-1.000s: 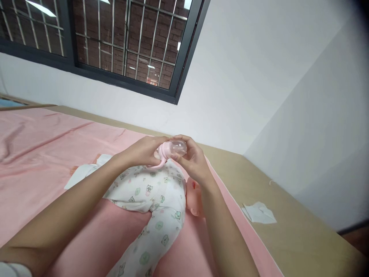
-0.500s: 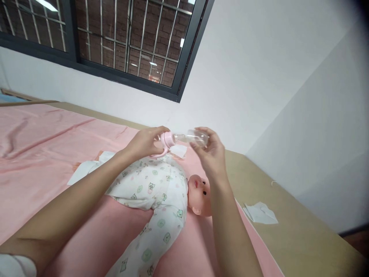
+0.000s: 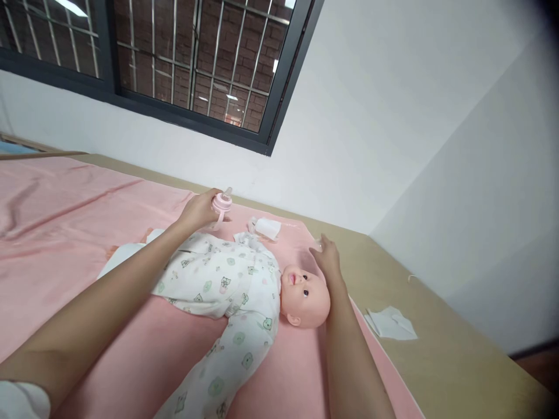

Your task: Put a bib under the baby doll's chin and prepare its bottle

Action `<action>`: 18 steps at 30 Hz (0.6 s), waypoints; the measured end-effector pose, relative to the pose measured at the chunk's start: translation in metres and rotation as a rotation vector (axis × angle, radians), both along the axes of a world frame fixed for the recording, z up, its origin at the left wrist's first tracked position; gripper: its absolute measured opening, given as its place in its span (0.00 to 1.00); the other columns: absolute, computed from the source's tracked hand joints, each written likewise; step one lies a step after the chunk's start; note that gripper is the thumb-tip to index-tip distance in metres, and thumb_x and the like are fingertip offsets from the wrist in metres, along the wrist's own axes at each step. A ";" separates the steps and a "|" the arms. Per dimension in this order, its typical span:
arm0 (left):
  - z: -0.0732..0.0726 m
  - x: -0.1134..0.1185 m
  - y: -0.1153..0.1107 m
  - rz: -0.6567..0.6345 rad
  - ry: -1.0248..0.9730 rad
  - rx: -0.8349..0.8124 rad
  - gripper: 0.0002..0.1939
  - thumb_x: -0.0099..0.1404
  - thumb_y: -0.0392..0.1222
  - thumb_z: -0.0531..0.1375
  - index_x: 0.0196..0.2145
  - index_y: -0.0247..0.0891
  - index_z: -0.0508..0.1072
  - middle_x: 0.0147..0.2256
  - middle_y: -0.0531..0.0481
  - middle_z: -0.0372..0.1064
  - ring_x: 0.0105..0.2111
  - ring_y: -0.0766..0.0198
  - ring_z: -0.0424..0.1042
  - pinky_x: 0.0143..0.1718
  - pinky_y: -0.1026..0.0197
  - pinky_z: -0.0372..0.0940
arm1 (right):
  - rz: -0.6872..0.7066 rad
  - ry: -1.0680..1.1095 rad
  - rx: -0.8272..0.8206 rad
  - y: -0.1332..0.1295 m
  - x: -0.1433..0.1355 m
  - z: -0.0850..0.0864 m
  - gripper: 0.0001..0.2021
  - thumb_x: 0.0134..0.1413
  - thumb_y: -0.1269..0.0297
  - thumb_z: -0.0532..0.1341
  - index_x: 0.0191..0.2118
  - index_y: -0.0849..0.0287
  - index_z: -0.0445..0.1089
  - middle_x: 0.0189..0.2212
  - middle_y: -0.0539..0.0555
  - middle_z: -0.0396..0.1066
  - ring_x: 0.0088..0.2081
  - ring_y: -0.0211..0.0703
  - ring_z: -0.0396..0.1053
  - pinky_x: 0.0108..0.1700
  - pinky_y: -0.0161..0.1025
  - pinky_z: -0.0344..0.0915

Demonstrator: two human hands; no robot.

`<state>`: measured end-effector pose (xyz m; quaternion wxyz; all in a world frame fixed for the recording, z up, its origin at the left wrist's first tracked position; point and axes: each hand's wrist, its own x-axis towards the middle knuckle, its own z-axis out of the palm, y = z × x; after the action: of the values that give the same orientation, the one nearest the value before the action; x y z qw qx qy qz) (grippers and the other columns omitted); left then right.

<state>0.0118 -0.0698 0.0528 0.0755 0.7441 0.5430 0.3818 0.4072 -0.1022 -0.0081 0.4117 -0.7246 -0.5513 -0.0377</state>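
My left hand (image 3: pixel 201 210) is closed round a baby bottle (image 3: pixel 222 203) with a pink collar and handle. The bottle stands upright just beyond the doll's body, its clear teat uncovered. Past the doll's head, my right hand (image 3: pixel 327 256) is low at the pink sheet's edge. Its fingers are round the clear bottle cap (image 3: pixel 319 244), mostly hidden by the hand. Between my arms a baby doll (image 3: pixel 305 297) lies face up in white clothes printed with small green animals, its head to the right.
A white tissue pack (image 3: pixel 266 228) lies beyond the doll. On the tan surface (image 3: pixel 454 355) to the right rests a folded white cloth (image 3: pixel 392 323). The pink sheet (image 3: pixel 105 203) spreads under the doll. A barred window (image 3: pixel 192 58) is in the white wall behind.
The cap has come away from the bottle. My right hand has carried it down and slightly right, while my left hand has moved left and tipped the bottle from sideways to upright.
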 end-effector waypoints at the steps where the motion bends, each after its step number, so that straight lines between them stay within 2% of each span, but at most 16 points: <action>1: -0.003 -0.002 0.004 0.016 -0.006 -0.009 0.35 0.45 0.50 0.70 0.51 0.44 0.67 0.43 0.50 0.74 0.43 0.52 0.72 0.38 0.61 0.63 | -0.004 -0.011 -0.053 0.001 0.004 -0.010 0.33 0.40 0.67 0.60 0.57 0.70 0.63 0.47 0.67 0.66 0.51 0.58 0.66 0.57 0.52 0.60; 4: -0.010 -0.009 0.015 0.066 -0.012 -0.037 0.36 0.45 0.48 0.70 0.51 0.44 0.65 0.45 0.49 0.73 0.46 0.50 0.71 0.40 0.60 0.63 | -0.004 0.042 -0.131 0.003 0.012 -0.036 0.33 0.41 0.67 0.60 0.57 0.68 0.62 0.49 0.68 0.65 0.50 0.57 0.66 0.56 0.50 0.60; 8: -0.019 -0.020 0.028 0.131 -0.008 -0.095 0.32 0.45 0.47 0.70 0.48 0.41 0.66 0.46 0.47 0.72 0.46 0.49 0.71 0.39 0.59 0.64 | -0.032 0.146 -0.066 0.005 0.021 -0.058 0.36 0.49 0.51 0.57 0.60 0.70 0.55 0.54 0.72 0.61 0.55 0.60 0.62 0.57 0.50 0.58; 12: -0.028 -0.026 0.035 0.146 0.011 -0.161 0.31 0.44 0.47 0.69 0.45 0.40 0.65 0.43 0.47 0.72 0.43 0.51 0.72 0.36 0.60 0.64 | -0.091 0.206 0.093 0.005 0.026 -0.062 0.39 0.53 0.42 0.48 0.60 0.72 0.53 0.55 0.73 0.59 0.56 0.60 0.60 0.58 0.52 0.55; 15: -0.034 -0.028 0.038 0.132 0.042 -0.203 0.30 0.44 0.44 0.68 0.46 0.40 0.64 0.42 0.46 0.73 0.42 0.51 0.72 0.35 0.61 0.64 | -0.106 0.227 0.191 0.005 0.028 -0.062 0.42 0.51 0.37 0.46 0.59 0.72 0.54 0.53 0.73 0.60 0.55 0.59 0.60 0.57 0.52 0.56; 18: -0.039 -0.030 0.041 0.119 0.072 -0.221 0.30 0.45 0.40 0.65 0.47 0.41 0.63 0.43 0.46 0.72 0.43 0.52 0.72 0.37 0.61 0.64 | -0.118 0.247 0.208 0.005 0.029 -0.065 0.43 0.50 0.36 0.47 0.59 0.71 0.54 0.52 0.72 0.61 0.53 0.58 0.61 0.56 0.52 0.57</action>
<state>-0.0182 -0.0292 0.0143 0.1146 0.7109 0.6274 0.2964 0.4364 -0.0970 -0.0731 0.5462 -0.7083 -0.4463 -0.0292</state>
